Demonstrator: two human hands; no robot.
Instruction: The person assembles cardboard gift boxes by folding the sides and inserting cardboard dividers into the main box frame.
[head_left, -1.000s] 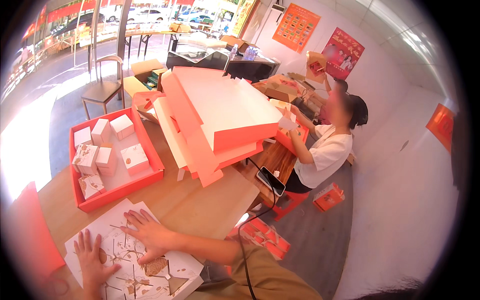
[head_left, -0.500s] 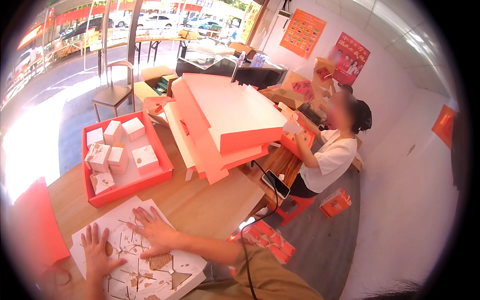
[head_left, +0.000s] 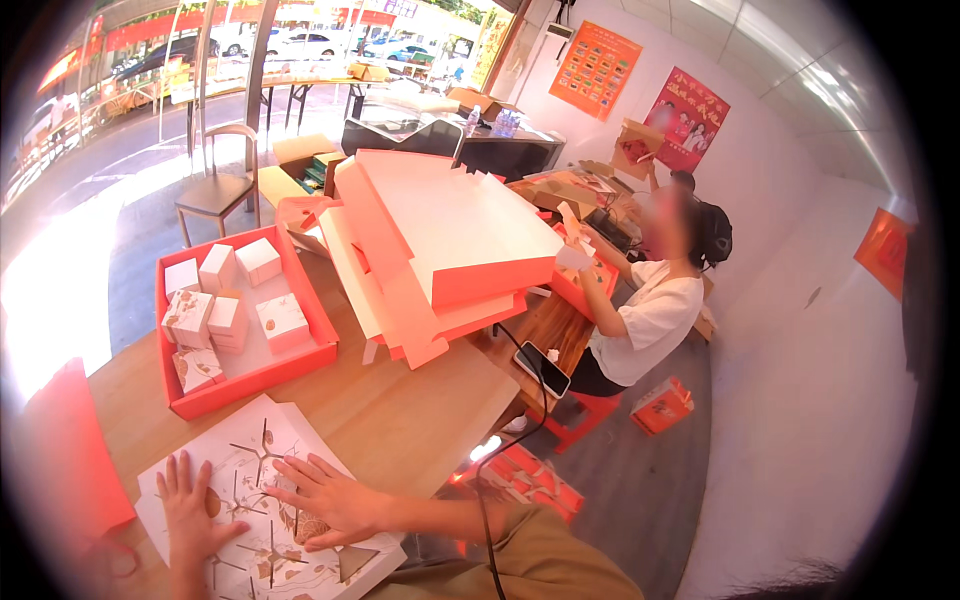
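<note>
A stack of flat white cardboard sheets [head_left: 240, 450], printed with brown plant patterns and cut with slits, lies on the wooden table [head_left: 440, 410] right in front of me. My left hand [head_left: 195, 515] rests flat on its left part, fingers spread. Across its middle lies my right hand [head_left: 335, 500], palm down with the fingers apart, covering part of the print. Neither hand grips anything. Just beyond the sheets stands a red open tray [head_left: 250, 378] with a white inside. Several small white boxes [head_left: 283, 321] sit in it, some with brown print.
Large red-and-white box pieces [head_left: 480, 225] are piled at the table's far side. To the right, a seated person [head_left: 655, 315] handles a red box by a phone [head_left: 543, 368]. A black cable [head_left: 478, 490] crosses near my right arm. Red bags [head_left: 663, 405] stand on the floor.
My right hand has slid down and toward the right over the sheets, baring slits near their top. My left hand stays in place. The whole view has shifted slightly.
</note>
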